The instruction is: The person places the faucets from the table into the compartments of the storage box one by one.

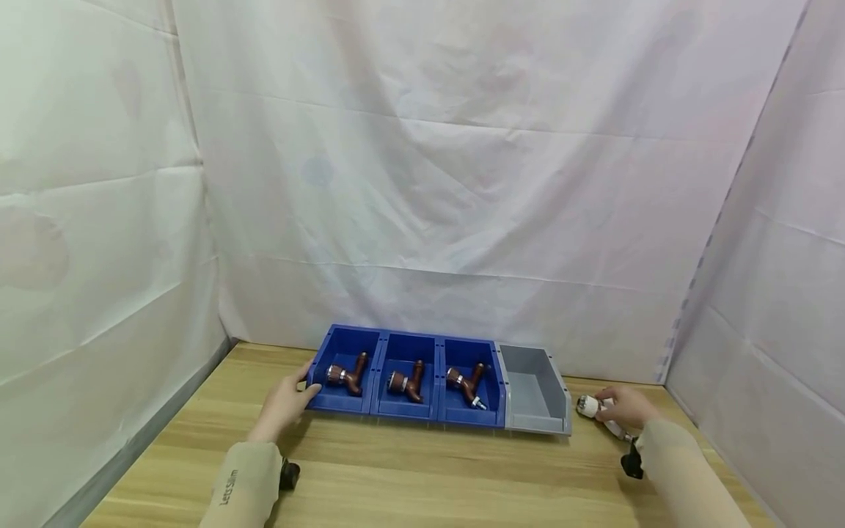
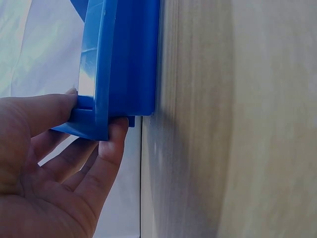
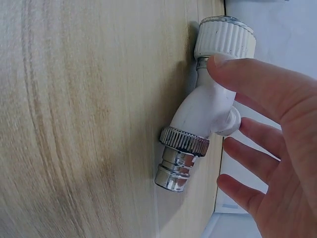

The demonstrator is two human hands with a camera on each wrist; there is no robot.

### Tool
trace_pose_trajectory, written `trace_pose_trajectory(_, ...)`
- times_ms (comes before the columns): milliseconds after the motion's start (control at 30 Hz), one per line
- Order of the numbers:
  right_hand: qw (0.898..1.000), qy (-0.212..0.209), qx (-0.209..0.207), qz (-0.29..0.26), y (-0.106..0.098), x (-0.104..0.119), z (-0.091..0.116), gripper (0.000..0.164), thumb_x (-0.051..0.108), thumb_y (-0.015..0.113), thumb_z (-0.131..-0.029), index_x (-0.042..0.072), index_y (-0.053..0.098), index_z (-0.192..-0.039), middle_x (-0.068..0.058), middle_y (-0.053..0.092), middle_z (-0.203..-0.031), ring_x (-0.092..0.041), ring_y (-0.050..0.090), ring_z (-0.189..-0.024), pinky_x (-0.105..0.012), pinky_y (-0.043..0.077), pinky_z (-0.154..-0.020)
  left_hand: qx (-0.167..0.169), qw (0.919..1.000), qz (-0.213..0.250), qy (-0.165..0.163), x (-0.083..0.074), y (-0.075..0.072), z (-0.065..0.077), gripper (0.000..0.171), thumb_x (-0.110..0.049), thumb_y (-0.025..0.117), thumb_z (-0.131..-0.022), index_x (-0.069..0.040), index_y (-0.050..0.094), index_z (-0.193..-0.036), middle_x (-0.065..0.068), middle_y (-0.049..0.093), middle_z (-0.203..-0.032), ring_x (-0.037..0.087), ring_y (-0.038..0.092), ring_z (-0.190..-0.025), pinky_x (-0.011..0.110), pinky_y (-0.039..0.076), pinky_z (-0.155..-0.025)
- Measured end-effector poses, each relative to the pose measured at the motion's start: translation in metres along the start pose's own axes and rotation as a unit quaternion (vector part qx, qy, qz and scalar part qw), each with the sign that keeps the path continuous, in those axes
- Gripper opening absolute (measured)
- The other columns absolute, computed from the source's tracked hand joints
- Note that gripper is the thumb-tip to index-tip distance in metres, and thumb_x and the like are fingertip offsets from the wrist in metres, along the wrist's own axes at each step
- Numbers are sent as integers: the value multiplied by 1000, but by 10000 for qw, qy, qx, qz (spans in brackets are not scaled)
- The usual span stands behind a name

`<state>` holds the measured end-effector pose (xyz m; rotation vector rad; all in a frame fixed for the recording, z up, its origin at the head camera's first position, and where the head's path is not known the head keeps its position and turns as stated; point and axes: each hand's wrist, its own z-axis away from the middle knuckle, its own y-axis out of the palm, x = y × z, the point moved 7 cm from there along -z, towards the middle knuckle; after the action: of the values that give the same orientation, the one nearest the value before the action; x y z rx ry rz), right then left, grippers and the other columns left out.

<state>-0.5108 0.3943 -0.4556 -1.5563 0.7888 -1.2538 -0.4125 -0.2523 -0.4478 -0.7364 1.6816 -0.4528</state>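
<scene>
My left hand [image 1: 287,405] grips the left end of a row of joined bins, thumb on top and fingers under the rim of the leftmost blue bin [image 2: 101,59]. A brown tap lies in each blue bin: the left tap [image 1: 353,375], the middle tap [image 1: 412,383] and the right tap [image 1: 470,385], which has a metal spout end. To the right of the bins, my right hand [image 1: 628,407] pinches a white tap [image 3: 205,106] by its neck, thumb in front and fingers behind. Its ribbed knob points away and its chrome nozzle [image 3: 176,168] sits close over the table.
A grey bin [image 1: 528,392] forms the right end of the row. The wooden table [image 1: 422,477] runs up to a white cloth wall [image 1: 422,183] behind the bins, with cloth also hanging at the left and right.
</scene>
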Motion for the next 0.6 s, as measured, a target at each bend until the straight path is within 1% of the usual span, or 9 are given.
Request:
trace_pose_trajectory(167, 10000, 44, -25, 72, 0, -2, 0, 43, 24, 79, -78, -4, 70, -109, -30, 60, -118, -51, 55, -107, -59, 45, -85, -42, 10000, 24, 40, 1, 0, -1, 58, -13, 61, -95, 1, 39, -146, 31, 51, -133, 41, 59, -107, 55, 46, -88)
trace_pose_trajectory(267, 9999, 49, -86, 125, 0, -2, -1, 39, 27, 79, -78, -2, 72, -104, -33, 57, -121, -52, 53, -108, -60, 44, -87, -55, 10000, 34, 59, 1, -1, -2, 58, -13, 61, -95, 1, 39, -146, 30, 51, -133, 39, 61, -103, 53, 47, -85)
trace_pose_trajectory(333, 9998, 77, -148, 110, 0, -2, 0, 36, 28, 80, -77, 1, 74, -101, -32, 58, -121, -52, 54, -109, -60, 44, -88, -68, 9999, 23, 76, 1, -1, -2, 58, -13, 61, -94, 1, 39, -146, 30, 52, -133, 39, 61, -103, 54, 47, -86)
trace_pose_trajectory(500, 9996, 105, -207, 141, 0, 1, 1, 32, 26, 80, -77, 3, 75, -99, -29, 61, -116, -51, 56, -106, -60, 45, -87, -46, 10000, 11, 86, 0, -1, -1, 58, -13, 61, -94, 1, 39, -146, 31, 51, -133, 40, 62, -102, 54, 48, -85)
trace_pose_trajectory(600, 9995, 192, -197, 122, -1, 3, 3, 34, 27, 80, -77, 1, 74, -99, -26, 64, -111, -46, 59, -102, -57, 46, -85, -22, 10000, 63, 71, 1, 0, -1, 58, -12, 61, -94, 1, 38, -146, 32, 50, -133, 37, 65, -95, 50, 50, -79)
